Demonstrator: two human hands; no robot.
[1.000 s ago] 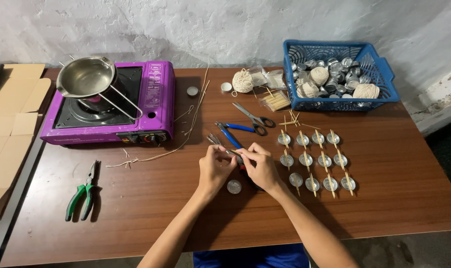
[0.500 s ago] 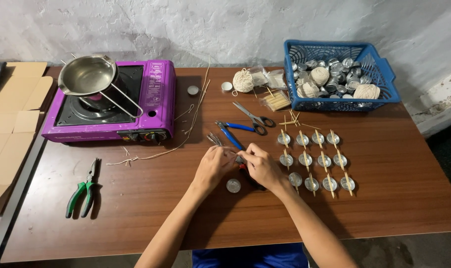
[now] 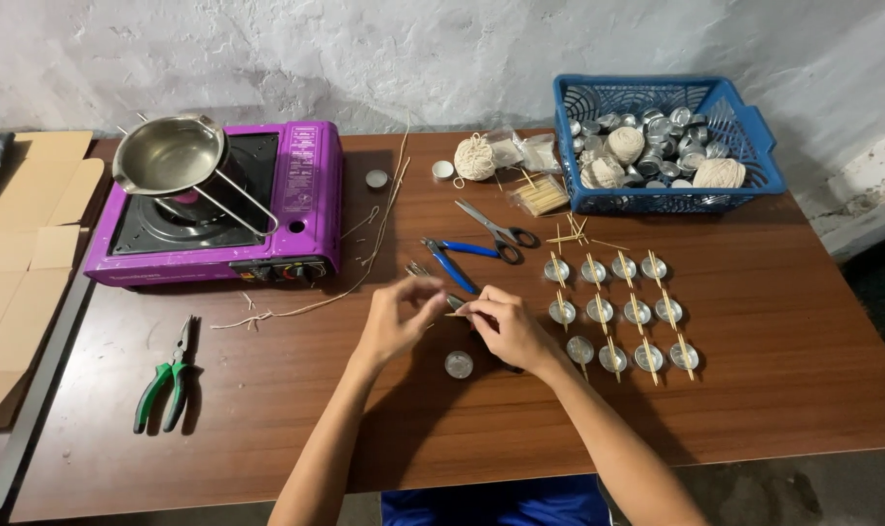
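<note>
Rough white wall (image 3: 442,49) stands behind a brown wooden table (image 3: 774,390), seen from the head camera looking down.

Both hands meet near the middle of the table. The left hand (image 3: 396,321) has its fingers pinched close together, and the right hand (image 3: 506,326) is curled. Between them they hold a thin wooden stick (image 3: 459,312); it is too small to tell which fingers press on it. Just below the hands, at 6 o'clock, a small round metal cup (image 3: 459,364) sits on the table.

At 3 o'clock from the hands are rows of little metal cups with sticks (image 3: 618,312) lying across them. At 12 o'clock lie blue-handled pliers (image 3: 449,261) and grey scissors (image 3: 498,227). At 1 o'clock, far back, a blue plastic basket (image 3: 754,127) holds more metal cups and balls of string. A ball of string (image 3: 475,157) and a bundle of sticks (image 3: 540,195) lie near the basket.

At 10 o'clock a purple camping stove (image 3: 306,195) carries a shiny metal pot (image 3: 168,156). A long loose string (image 3: 365,263) runs beside the stove. At 9 o'clock, well apart from the hands, lie green-handled pliers (image 3: 168,375). Flat cardboard (image 3: 24,253) lies at the far left.
</note>
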